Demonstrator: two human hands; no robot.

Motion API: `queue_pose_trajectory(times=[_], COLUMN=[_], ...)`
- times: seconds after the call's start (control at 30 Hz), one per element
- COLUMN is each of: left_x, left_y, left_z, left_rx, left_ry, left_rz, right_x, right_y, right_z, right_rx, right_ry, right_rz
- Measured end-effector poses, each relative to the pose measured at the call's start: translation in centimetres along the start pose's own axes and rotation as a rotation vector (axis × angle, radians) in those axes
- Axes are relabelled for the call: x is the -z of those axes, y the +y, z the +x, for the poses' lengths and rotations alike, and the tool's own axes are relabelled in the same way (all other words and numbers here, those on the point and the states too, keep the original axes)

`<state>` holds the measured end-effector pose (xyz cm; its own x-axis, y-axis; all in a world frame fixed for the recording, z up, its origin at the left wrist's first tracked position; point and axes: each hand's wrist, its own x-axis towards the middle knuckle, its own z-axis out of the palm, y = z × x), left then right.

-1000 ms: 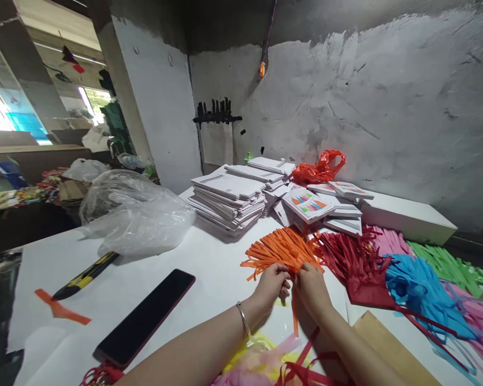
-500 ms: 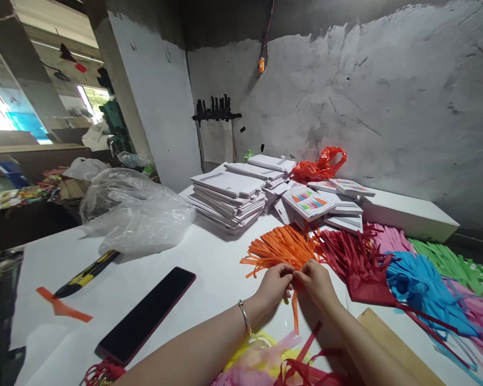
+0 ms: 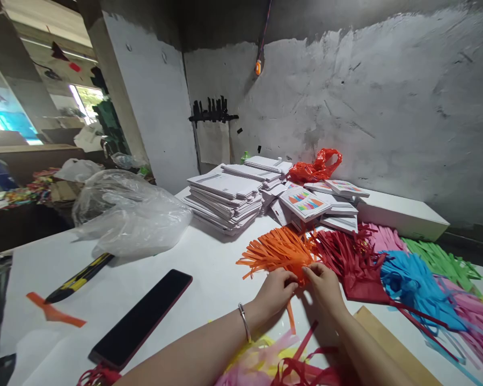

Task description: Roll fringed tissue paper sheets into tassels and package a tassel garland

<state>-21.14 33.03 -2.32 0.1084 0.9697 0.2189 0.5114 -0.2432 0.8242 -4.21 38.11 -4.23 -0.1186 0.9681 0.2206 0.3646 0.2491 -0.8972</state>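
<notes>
An orange paper tassel (image 3: 279,247) lies fanned out on the white table (image 3: 209,279), its fringe spreading to the left and away from me. At its near edge my left hand (image 3: 279,289), with a silver bangle on the wrist, pinches the gathered orange paper. My right hand (image 3: 321,279) grips the same tassel just to the right, its thumb and fingers on the gathered part. One orange strip hangs down between the hands. Touching the orange fringe on the right is a dark red tassel (image 3: 356,268).
Blue tassels (image 3: 412,284), pink and green ones lie at the right. Behind stand stacked white cards (image 3: 225,187), a red bag (image 3: 316,166) and a white box (image 3: 402,212). Leftward are a plastic bag (image 3: 137,220), a cutter (image 3: 80,277) and a phone (image 3: 143,316). Yellow, pink and red strips lie nearest me.
My hands have moved slightly apart at the base of the orange tassel; their fingertips met before. The whole view has shifted a little.
</notes>
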Motion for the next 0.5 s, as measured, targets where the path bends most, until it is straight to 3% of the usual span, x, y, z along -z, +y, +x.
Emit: queue_pose_trajectory(times=[0.37,0.5], left_x=[1.2,3.1], left_y=[1.8,2.4], left_z=[1.3,2.7], left_rx=[-0.02,0.055], left_ry=[-0.063,-0.032], left_rz=[0.063,-0.022], right_x=[0.0,1.8], right_y=[-2.5,-2.4], right_z=[-2.0,-1.4], right_rx=[0.163,0.108], right_ry=[0.26,0.457], right_rz=[0.08,0.154])
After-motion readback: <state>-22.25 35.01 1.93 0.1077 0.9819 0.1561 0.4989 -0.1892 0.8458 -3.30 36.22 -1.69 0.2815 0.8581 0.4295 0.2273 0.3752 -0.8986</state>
